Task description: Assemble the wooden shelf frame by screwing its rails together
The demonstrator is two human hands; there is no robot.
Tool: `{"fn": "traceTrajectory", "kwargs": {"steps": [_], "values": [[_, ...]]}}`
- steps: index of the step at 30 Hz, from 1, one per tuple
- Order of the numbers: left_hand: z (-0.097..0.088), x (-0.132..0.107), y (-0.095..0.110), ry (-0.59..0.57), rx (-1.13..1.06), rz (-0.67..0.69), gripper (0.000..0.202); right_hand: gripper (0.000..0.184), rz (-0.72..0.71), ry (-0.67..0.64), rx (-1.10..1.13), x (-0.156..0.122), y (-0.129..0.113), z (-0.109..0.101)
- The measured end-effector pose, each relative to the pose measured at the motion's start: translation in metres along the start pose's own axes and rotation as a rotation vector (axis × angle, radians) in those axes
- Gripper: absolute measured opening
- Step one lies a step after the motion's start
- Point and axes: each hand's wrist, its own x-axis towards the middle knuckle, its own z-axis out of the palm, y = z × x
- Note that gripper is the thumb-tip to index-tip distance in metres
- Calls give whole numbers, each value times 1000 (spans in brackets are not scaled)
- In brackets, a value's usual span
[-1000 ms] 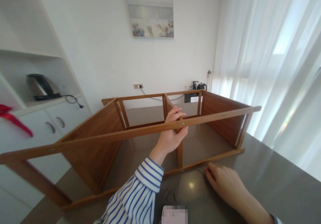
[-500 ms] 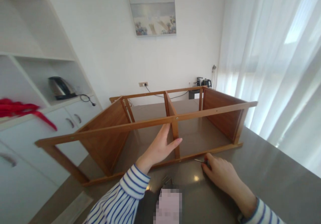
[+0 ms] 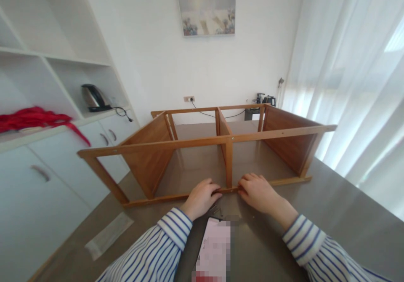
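Observation:
A wooden shelf frame [image 3: 151, 143] lies on its side on the grey table. My left hand [image 3: 202, 198] curls its fingers around the bottom rail, just left of the middle post [image 3: 229, 164]. On the other side of that post, my right hand [image 3: 260, 194] grips the same rail with its fingertips over it. A screw head [image 3: 232, 190] shows in the rail between the two hands. Several small metal pieces [image 3: 217, 211] lie by my left hand, too small to name surely. Whether the right palm hides a thin tool, I cannot tell.
A phone [image 3: 213, 248], partly pixelated, lies on the table [image 3: 265, 248] between my forearms. To its left is a clear plastic bag [image 3: 109, 233]. A kettle [image 3: 94, 98] and red cloth [image 3: 34, 120] sit on the white cabinet; a curtain [image 3: 347, 84] hangs at right.
My left hand has come down from the middle post to the bottom rail. My right hand has moved left and up onto that rail; its thin metal tool no longer shows. The view has shifted left.

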Motion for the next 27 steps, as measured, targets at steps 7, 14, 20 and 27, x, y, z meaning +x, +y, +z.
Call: {"fn": "traceTrajectory", "kwargs": {"steps": [7, 14, 20, 27], "values": [[2, 0, -1, 41, 63, 68, 26, 24, -73, 9, 26, 1, 4, 19], [-2, -2, 3, 65, 142, 52, 31, 28, -90, 101, 16, 4, 5, 25], [-15, -2, 12, 102, 242, 75, 31, 29, -101, 222, -10, 5, 5, 21], [-29, 1, 25, 170, 368, 91, 37, 26, -156, 346, -53, 2, 5, 8]]}}
